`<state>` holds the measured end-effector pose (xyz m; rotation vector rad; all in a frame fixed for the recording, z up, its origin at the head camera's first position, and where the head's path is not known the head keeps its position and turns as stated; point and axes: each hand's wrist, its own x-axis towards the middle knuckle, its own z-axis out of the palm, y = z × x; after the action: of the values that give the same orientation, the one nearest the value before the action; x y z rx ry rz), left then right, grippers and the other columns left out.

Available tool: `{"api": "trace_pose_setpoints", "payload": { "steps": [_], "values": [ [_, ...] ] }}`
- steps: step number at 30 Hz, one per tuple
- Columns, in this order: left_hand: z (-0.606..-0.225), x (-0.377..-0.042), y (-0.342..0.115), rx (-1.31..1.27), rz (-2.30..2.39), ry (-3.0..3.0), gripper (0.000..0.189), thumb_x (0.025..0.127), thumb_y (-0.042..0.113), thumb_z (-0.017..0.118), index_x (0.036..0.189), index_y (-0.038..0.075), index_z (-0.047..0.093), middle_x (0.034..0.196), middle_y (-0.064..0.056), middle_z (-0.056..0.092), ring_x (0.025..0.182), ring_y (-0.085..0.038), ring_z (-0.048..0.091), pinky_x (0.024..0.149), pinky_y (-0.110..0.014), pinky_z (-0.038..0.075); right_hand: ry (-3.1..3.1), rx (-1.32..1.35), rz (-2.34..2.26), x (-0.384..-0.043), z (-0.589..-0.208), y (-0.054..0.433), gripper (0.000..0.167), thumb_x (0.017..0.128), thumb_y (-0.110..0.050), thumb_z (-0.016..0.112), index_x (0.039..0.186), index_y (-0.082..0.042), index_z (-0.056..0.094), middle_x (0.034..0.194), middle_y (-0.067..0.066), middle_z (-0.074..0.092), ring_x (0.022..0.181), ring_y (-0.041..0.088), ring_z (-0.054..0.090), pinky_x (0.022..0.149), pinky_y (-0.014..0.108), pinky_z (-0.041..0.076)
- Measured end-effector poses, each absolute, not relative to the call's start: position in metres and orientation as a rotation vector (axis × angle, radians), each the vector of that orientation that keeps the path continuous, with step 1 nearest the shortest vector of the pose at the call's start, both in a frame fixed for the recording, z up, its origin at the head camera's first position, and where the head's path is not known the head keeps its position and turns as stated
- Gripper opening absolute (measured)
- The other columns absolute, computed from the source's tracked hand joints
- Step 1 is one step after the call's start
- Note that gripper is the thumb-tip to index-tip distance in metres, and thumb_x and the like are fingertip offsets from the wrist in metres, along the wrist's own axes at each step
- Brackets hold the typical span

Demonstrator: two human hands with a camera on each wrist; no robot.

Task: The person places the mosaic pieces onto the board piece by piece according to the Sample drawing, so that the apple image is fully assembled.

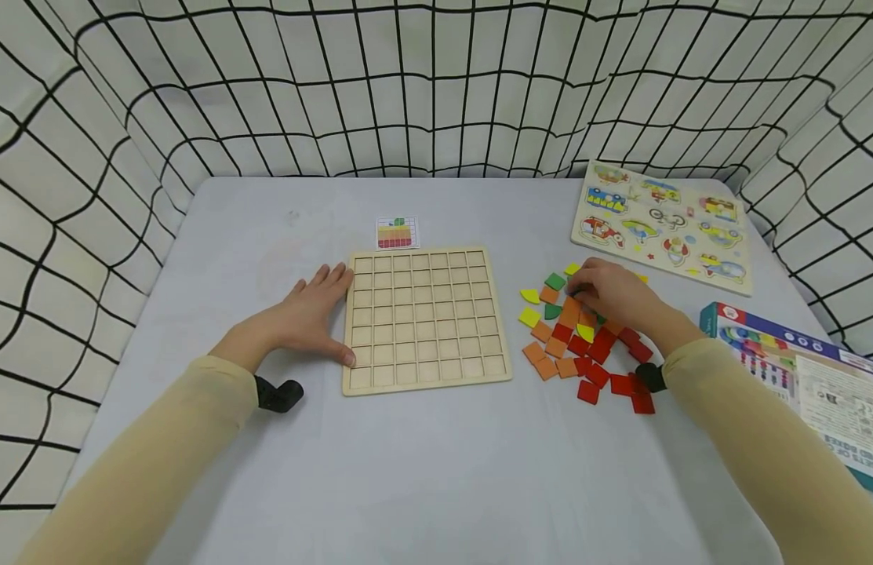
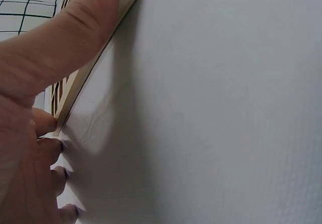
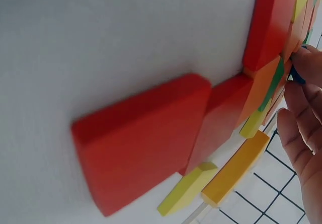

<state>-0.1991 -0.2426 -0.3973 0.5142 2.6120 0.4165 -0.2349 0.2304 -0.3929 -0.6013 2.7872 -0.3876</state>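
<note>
A light wooden grid board (image 1: 429, 318) lies flat on the white table, its square cells bare. My left hand (image 1: 305, 314) rests at its left edge, fingers spread and thumb on the lower left corner; in the left wrist view the thumb (image 2: 75, 38) lies against the board's side. At the right, my right hand (image 1: 612, 292) reaches down into a loose pile of coloured tiles. Its thumb and fingers pinch a small dark blue piece (image 3: 298, 74). Around it lie orange tiles (image 1: 547, 369), red tiles (image 1: 587, 391), yellow pieces (image 1: 529, 317) and green pieces (image 1: 554, 281), some overlapping.
A small picture card (image 1: 397, 233) with a coloured grid pattern lies behind the board. At the back right is a vehicle puzzle board (image 1: 665, 224), and a printed box (image 1: 824, 384) lies at the right edge. Black netting (image 1: 436, 78) rises around the table.
</note>
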Motion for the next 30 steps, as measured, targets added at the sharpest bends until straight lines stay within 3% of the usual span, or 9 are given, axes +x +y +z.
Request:
{"api": "trace_pose_setpoints", "payload": {
  "steps": [6,11,19,30],
  "values": [
    [-0.395,-0.196,-0.246,0.482,0.403,2.608,0.142,0.067,0.060,0.089,0.162,-0.004,0.005,0.170,-0.027,-0.002,0.157,-0.050,-0.005,0.121,-0.074,0.003,2.769,-0.569,-0.439,-0.239,-0.392,0.225,0.018,0.096,-0.002,0.068,0.113,-0.001,0.071,0.111,0.015,0.069,0.102,0.031,0.061,0.099,0.050,0.056],
    [-0.397,-0.195,-0.248,0.464,0.386,2.613,0.142,0.068,0.061,0.089,0.163,-0.002,0.004,0.171,-0.025,-0.002,0.157,-0.048,-0.006,0.122,-0.073,0.002,2.742,-0.540,-0.600,-0.241,-0.389,0.219,0.025,0.099,-0.003,0.065,0.123,-0.002,0.069,0.114,0.016,0.070,0.101,0.029,0.060,0.097,0.049,0.056],
    [-0.400,-0.196,-0.253,0.446,0.370,2.619,0.143,0.067,0.064,0.088,0.163,-0.001,0.004,0.171,-0.023,-0.003,0.158,-0.047,-0.006,0.122,-0.073,0.002,2.640,-0.417,-0.905,-0.254,-0.381,0.174,0.027,0.102,-0.019,0.064,0.126,-0.009,0.071,0.122,0.012,0.072,0.104,0.027,0.065,0.094,0.039,0.056],
    [-0.394,-0.194,-0.246,0.456,0.380,2.600,0.142,0.067,0.062,0.088,0.164,0.001,0.004,0.172,-0.021,-0.004,0.158,-0.045,-0.008,0.124,-0.071,0.001,2.386,-0.314,-1.231,-0.274,-0.374,0.077,0.022,0.096,-0.017,0.072,0.113,-0.003,0.074,0.101,0.011,0.079,0.091,0.019,0.075,0.081,0.031,0.061]
  ]
}}
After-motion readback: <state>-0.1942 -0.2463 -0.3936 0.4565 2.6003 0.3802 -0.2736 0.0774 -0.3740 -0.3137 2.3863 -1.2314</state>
